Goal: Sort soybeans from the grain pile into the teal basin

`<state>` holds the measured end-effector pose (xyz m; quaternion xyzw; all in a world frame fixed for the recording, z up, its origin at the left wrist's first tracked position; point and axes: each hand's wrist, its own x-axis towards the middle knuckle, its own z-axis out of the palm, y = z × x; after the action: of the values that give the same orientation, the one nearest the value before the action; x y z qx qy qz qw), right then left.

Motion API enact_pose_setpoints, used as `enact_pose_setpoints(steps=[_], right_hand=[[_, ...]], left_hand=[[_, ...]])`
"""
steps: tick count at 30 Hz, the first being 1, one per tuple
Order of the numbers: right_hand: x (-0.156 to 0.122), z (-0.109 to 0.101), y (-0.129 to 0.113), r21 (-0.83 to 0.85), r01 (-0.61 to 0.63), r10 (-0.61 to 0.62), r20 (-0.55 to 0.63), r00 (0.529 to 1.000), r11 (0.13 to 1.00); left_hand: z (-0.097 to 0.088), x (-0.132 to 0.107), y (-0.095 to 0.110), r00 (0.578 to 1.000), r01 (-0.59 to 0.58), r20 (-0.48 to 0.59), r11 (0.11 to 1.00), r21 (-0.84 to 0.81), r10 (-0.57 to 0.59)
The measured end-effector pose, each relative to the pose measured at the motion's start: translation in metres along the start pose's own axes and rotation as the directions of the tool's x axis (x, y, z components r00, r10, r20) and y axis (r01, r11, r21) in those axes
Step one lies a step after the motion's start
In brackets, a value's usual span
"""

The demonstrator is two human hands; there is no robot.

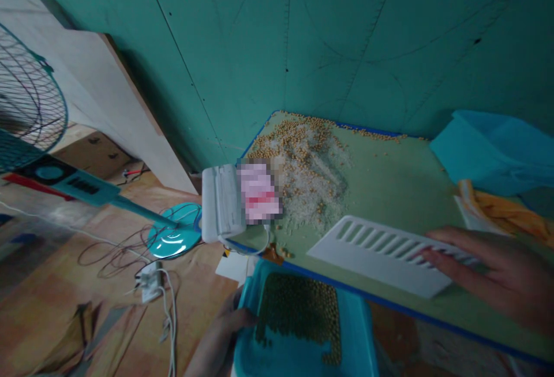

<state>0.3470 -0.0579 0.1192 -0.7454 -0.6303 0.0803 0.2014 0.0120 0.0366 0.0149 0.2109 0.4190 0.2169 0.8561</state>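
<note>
My right hand (489,267) is closed around the slotted end of a white plastic scraper (372,261), held over the front part of the green tabletop (381,186). Left of it lies a spread pile of yellow soybeans (298,129) mixed with white rice-like grains (309,192). Below the table's front edge, my left hand (225,331) grips the left rim of a blue plastic basin (305,359). Dark green beans (294,308) fill much of the basin's floor, with soybeans along their right side. The left fingers are partly hidden by the rim.
A white device (223,204) with a cable and a blurred-out screen sits at the table's left end. On the right are a blue bin (497,146) and an orange cloth-like item (511,215). A standing fan (82,183), cables and a power strip (150,282) occupy the floor.
</note>
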Motion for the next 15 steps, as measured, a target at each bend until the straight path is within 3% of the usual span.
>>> enact_pose_setpoints(steps=[4, 10, 15], right_hand=[[0.027, -0.005, -0.007, 0.251, -0.154, 0.099, 0.218, 0.971, 0.956], [0.057, -0.006, -0.01, 0.325, -0.183, 0.111, 0.227, 0.967, 0.928], [0.056, -0.008, -0.016, 0.37, -0.234, 0.14, 0.265, 0.954, 0.899]], left_hand=[[0.0, 0.0, 0.002, 1.0, 0.02, -0.021, 1.0, -0.021, -0.021], [-0.002, -0.001, 0.002, 1.0, 0.009, -0.023, 0.999, -0.047, -0.01], [-0.003, -0.005, 0.001, 1.0, -0.004, -0.01, 0.997, -0.079, 0.003]])
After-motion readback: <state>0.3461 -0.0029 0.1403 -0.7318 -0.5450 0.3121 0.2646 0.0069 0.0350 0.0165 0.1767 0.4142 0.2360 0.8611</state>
